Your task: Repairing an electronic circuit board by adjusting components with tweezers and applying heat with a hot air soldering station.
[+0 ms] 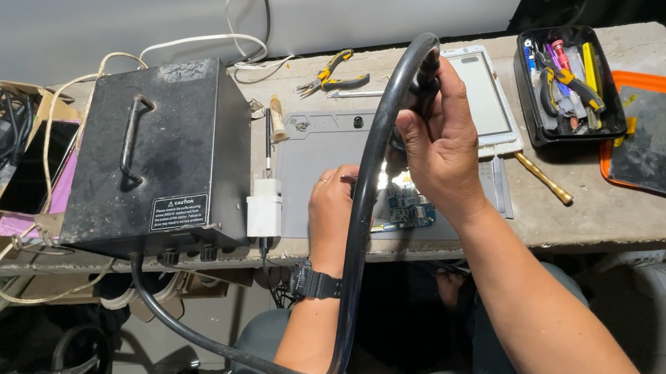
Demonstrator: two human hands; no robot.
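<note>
Head view: the bench (627, 219) front edge runs just below both hands.
Open room: bare strip of bench between the grey mat (319, 158) and the black tool tray (566, 85).
Right hand (440, 142): fingers closed around the handpiece (423, 77), raised over the mat.
Hose (358, 228): thick, black, looping down from the black box (157, 158).
Left hand (334, 205): fingers curled, tips hidden, beside the blue circuit board (408, 206).

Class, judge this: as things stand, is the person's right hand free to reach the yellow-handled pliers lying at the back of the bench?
Probably not yet: the right hand grips the black hose handpiece. The yellow-handled pliers lie uncovered just behind.
</note>
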